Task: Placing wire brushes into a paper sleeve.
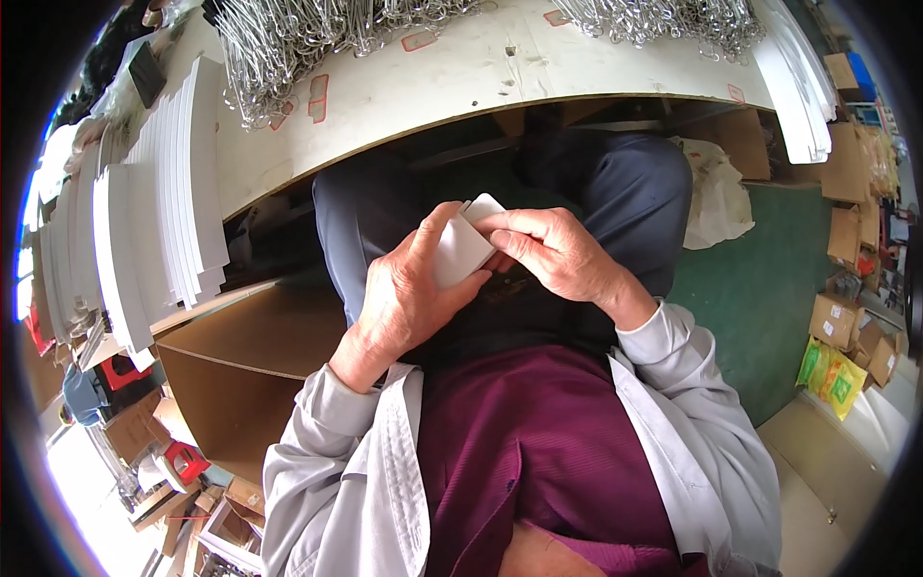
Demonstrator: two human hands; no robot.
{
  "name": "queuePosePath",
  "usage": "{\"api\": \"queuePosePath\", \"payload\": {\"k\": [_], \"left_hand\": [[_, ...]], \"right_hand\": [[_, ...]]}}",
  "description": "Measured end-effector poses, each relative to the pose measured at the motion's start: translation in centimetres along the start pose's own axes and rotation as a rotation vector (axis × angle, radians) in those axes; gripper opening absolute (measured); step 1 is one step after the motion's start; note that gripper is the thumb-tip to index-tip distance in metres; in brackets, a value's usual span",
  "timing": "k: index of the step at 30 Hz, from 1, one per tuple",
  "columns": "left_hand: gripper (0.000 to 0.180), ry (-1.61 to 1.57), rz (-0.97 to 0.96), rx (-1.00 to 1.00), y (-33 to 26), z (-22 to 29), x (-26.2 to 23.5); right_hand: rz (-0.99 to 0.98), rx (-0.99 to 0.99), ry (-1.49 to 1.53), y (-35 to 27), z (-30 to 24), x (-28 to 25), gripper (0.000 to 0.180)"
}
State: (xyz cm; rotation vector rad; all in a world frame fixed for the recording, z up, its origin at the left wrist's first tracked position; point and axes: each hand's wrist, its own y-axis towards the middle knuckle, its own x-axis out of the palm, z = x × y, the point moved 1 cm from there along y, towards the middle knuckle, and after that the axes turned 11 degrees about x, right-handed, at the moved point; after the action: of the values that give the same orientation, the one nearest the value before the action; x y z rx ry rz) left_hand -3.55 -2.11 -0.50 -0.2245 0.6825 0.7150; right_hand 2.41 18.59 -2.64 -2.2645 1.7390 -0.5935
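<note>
A small white card (463,248), flat with rounded corners, is held above the lap, below the near edge of the surface (461,72). It is clamped on both sides. The left hand (409,288) is closed on its left edge, the thumb laid across the face and the fingers curled behind. The right hand (558,252) is closed on its right edge, fingertips pressed on the upper corner. Both grips are therefore together on the card, not apart.

Handling, judged: the card appears thin, light and fairly stiff, with a smooth face that may slip under a loose pinch. It could crease if bent. Hold is best taken at the edges, thumb on one face and fingers on the other, as now.

To the person's left an open brown cardboard box (240,375) stands on the floor beside the knee. Its contents cannot be seen; the visible inner walls are bare.

Farther out, on the left part of the surface, stacks of white panels (163,202) are fanned on edge in rows. Along the far edge, heaps of wire hangers (317,38) are piled.

At the right, beyond the green floor (769,288), small cardboard cartons (846,327) are stacked; whether they are filled cannot be told. A yellow-green bag (829,373) lies near them.
</note>
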Motion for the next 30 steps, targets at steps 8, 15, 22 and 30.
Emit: {"api": "queuePosePath", "payload": {"k": [8, 15, 22, 30], "left_hand": [[0.076, -0.076, -0.012, 0.017, 1.1, 0.5, 0.0], [0.069, -0.074, -0.053, 0.024, 1.2, 0.4, 0.4], [0.064, -0.017, -0.054, 0.038, 1.4, 0.0, 0.8], [0.067, 0.023, 0.012, -0.06, 1.0, 0.1, 0.9]], "right_hand": [[0.433, -0.19, 0.1, -0.7, 0.7, 2.7, 0.023], [0.475, -0.122, 0.255, -0.8, 1.7, 3.1, 0.029], [0.59, -0.218, -0.104, -0.6, 2.1, 3.4, 0.021], [0.666, -0.572, -0.432, 0.3, 1.7, 3.6, 0.02]]}}
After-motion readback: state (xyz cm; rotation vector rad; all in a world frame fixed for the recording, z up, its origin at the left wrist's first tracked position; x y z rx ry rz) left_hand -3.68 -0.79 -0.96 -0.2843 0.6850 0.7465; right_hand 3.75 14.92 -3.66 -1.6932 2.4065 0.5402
